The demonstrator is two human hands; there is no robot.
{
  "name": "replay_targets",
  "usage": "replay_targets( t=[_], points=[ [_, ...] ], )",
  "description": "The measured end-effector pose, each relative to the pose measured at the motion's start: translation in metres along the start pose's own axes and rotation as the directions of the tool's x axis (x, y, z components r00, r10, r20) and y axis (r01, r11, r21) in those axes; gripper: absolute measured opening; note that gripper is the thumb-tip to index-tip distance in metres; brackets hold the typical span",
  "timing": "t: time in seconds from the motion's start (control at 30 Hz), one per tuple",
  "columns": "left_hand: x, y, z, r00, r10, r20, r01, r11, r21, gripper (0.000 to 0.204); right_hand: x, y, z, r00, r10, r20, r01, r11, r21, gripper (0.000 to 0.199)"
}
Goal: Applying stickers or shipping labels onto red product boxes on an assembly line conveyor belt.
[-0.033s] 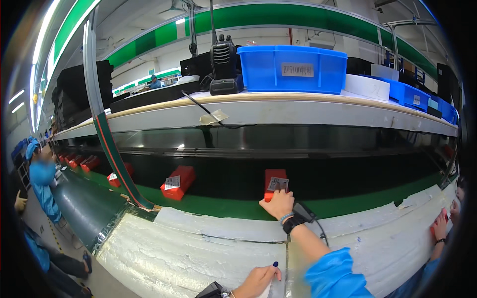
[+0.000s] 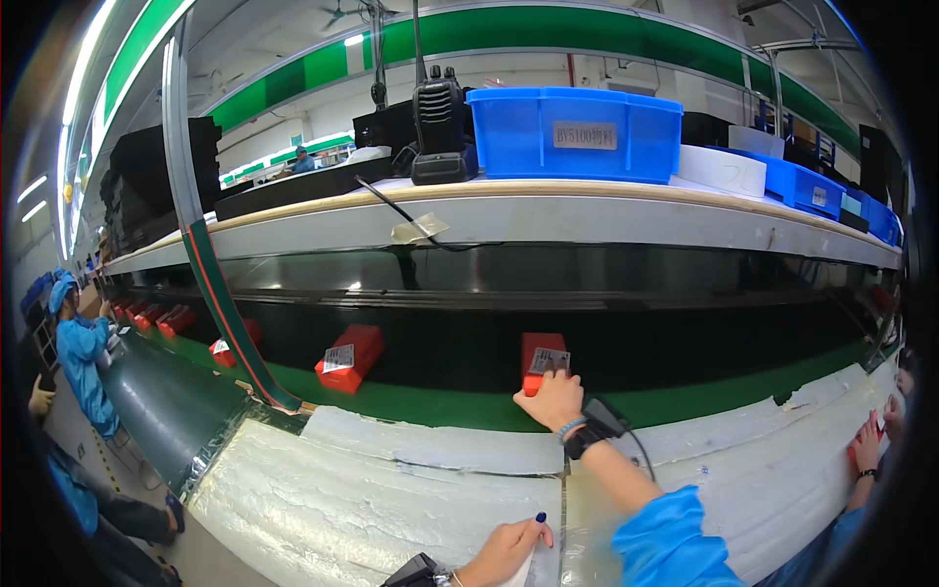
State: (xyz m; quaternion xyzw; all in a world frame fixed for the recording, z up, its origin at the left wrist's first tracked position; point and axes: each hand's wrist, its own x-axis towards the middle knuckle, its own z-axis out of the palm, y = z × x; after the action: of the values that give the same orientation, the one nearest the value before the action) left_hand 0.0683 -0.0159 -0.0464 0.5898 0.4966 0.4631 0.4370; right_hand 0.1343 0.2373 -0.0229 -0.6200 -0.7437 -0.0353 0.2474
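My right hand point(image 2: 553, 399) reaches over the green belt, its fingers closed on the near end of a red box point(image 2: 534, 350) with a white label on top. The fingers cover part of that label. Low in the middle, my left hand point(image 2: 504, 553) is closed around a slim pen point(image 2: 540, 518) whose dark blue end sticks up. Something white shows below these fingers, too hidden to name. To the left on the belt lies another labelled red box point(image 2: 357, 357), tilted at an angle.
More red boxes point(image 2: 177, 321) lie farther left. A worn white work surface point(image 2: 391, 499) borders the belt point(image 2: 440, 406). Above runs a shelf point(image 2: 587, 217) with a blue bin point(image 2: 577, 137) and a two-way radio point(image 2: 440, 127). Co-workers stand left point(image 2: 83, 342) and right point(image 2: 866, 450).
My right hand and forearm have shifted slightly to the right, still on the red box. My left hand has barely moved.
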Motion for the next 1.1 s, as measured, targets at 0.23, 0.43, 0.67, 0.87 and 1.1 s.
replay_targets(
  t=[0.23,0.43,0.67,0.87,1.1],
  points=[
    [0.011,-0.030,-0.012,0.991,-0.087,-0.105,0.079,0.994,-0.078,0.030,-0.117,0.051,-0.108,0.945,-0.238,0.224,0.194,0.960,0.201,0.087],
    [0.018,-0.006,-0.017,0.989,-0.109,-0.104,0.102,0.992,-0.077,0.027,-0.233,0.053,-0.180,0.860,-0.159,0.484,0.143,0.987,0.070,0.076],
    [0.016,-0.007,-0.018,0.989,-0.123,0.079,0.123,0.992,0.013,0.023,-0.232,0.083,-0.191,0.601,-0.622,0.502,0.599,0.766,0.231,0.064],
    [0.007,0.006,-0.014,0.930,-0.187,0.316,0.250,0.952,-0.174,0.020,-0.212,0.108,-0.179,0.538,-0.675,0.504,0.411,0.733,0.542,0.044],
    [0.003,0.021,-0.023,0.868,-0.104,0.485,0.311,0.875,-0.370,0.022,-0.196,0.079,-0.152,0.700,-0.684,0.204,0.396,0.610,0.687,0.050]
  ],
)
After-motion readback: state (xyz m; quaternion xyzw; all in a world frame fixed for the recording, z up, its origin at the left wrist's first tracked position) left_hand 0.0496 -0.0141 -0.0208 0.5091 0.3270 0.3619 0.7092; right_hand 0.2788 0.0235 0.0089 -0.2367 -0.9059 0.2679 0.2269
